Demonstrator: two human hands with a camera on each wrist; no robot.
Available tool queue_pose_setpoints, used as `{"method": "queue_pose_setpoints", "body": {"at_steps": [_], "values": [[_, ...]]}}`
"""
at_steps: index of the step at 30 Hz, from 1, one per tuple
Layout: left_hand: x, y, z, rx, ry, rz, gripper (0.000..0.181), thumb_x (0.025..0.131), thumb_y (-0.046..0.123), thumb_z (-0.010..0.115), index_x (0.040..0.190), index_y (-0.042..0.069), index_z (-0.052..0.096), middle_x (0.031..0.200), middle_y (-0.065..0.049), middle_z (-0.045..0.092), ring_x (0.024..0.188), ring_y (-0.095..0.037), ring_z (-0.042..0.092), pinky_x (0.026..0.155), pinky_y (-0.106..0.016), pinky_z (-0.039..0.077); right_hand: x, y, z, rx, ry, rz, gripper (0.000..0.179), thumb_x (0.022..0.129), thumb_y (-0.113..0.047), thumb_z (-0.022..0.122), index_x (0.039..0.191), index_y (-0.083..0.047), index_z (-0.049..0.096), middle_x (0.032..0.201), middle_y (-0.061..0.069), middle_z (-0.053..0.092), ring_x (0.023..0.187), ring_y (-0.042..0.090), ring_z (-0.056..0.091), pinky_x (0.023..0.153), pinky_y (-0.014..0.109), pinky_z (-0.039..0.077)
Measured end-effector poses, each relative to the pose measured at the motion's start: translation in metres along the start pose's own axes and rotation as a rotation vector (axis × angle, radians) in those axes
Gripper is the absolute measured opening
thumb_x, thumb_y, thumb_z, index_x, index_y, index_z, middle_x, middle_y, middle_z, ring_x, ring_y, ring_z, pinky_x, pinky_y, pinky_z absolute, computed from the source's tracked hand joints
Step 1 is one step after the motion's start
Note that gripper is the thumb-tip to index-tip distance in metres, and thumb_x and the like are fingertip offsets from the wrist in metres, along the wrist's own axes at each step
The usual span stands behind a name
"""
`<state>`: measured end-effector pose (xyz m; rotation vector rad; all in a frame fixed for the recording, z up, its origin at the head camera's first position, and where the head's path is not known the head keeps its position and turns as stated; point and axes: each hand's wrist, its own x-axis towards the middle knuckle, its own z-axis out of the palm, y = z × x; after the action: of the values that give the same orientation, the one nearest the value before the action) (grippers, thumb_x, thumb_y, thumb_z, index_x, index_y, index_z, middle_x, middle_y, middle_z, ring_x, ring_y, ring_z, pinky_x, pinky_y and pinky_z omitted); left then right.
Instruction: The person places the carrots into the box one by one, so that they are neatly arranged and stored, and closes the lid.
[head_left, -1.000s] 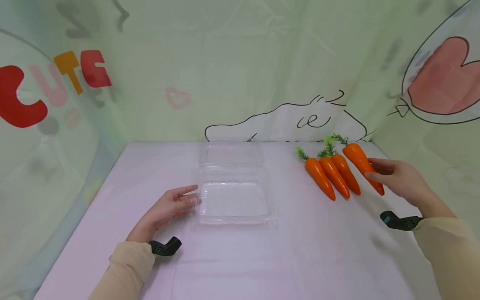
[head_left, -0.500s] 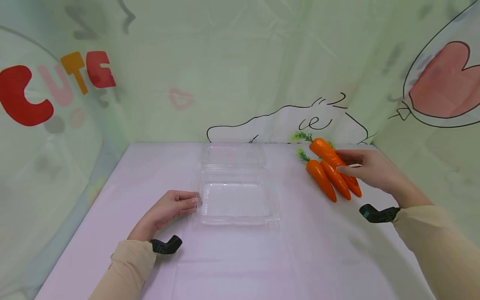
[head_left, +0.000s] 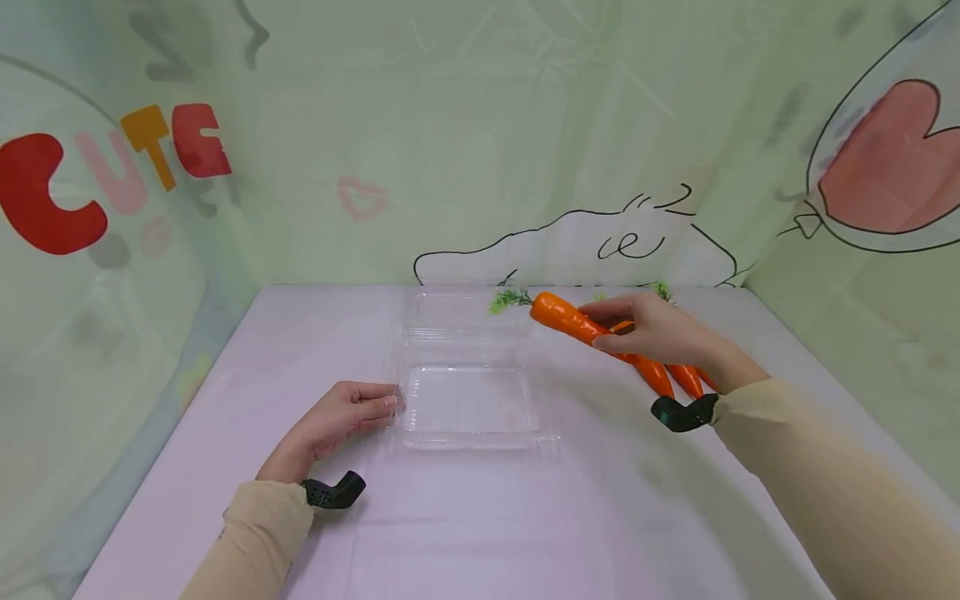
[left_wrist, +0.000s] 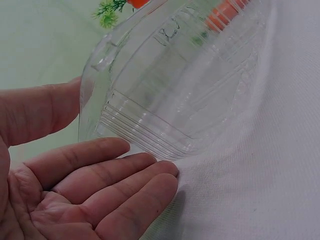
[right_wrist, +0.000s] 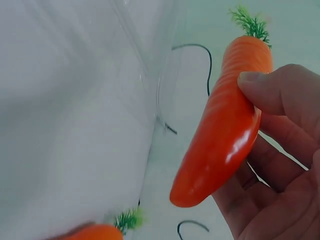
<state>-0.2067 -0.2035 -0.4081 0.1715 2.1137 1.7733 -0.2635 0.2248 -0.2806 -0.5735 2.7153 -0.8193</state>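
Carrot [head_left: 558,317] is gripped in the right hand [head_left: 667,333], its body pinched between thumb and curled fingers; held up off the table [head_left: 480,533], slanted, leafy top [head_left: 513,300] pointed left. In head view the leafy top is overlapped with the right side of the lid [head_left: 457,312]; carrot body is seen right of the clear plastic container [head_left: 468,404]. Rounded tip is left free of the fingers in right wrist view.

Container is placed on the table, opened out, lid spread on the far side, base on the near side; nothing is seen in the base. Left hand [head_left: 345,425] is set at the container's left edge: fingers extended, nearly straight, thumb spread apart from them in left wrist view, fingertips rested by the ridged wall.

Three more carrots [head_left: 656,379] are laid side by side on the table, right of the container, partly hidden by the right hand. Beige sleeves [head_left: 262,517] are worn on both arms; a black device [head_left: 333,490] is strapped at each wrist. Table is backed by a pale green printed sheet [head_left: 480,125], red letter C [head_left: 86,221] shown at left.
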Motion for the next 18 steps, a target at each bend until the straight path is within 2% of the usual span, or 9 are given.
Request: {"method": "queue_pose_setpoints", "body": {"at_steps": [5,10,18], "values": [[0.000,0.000,0.000,-0.014,-0.009,0.011,0.049,0.102,0.008,0.060,0.141,-0.017,0.048,0.147,-0.034,0.051,0.116,-0.014,0.067,0.098,-0.026,0.058,0.014,-0.016,0.015,0.050,-0.089,-0.042,0.051,0.096,-0.016,0.069,0.146,-0.009,0.058,0.130,0.013,0.070,0.110,0.027,0.070,0.087,0.035,0.062],[0.000,-0.001,0.000,-0.046,-0.020,0.014,0.048,0.102,0.006,0.059,0.142,-0.018,0.047,0.147,-0.034,0.050,0.114,-0.009,0.067,0.097,-0.023,0.058,0.026,-0.031,0.030,0.056,-0.164,-0.127,0.048,0.096,-0.010,0.067,0.144,-0.004,0.059,0.128,0.013,0.071,0.114,0.026,0.068,0.094,0.038,0.062],[0.000,-0.001,0.000,-0.049,-0.016,0.009,0.048,0.102,0.007,0.059,0.142,-0.018,0.047,0.147,-0.034,0.050,0.113,-0.007,0.066,0.098,-0.024,0.057,0.042,-0.046,0.052,-0.016,-0.242,-0.205,0.043,0.094,-0.009,0.069,0.137,-0.005,0.065,0.122,0.008,0.074,0.111,0.021,0.068,0.097,0.037,0.060]]}}
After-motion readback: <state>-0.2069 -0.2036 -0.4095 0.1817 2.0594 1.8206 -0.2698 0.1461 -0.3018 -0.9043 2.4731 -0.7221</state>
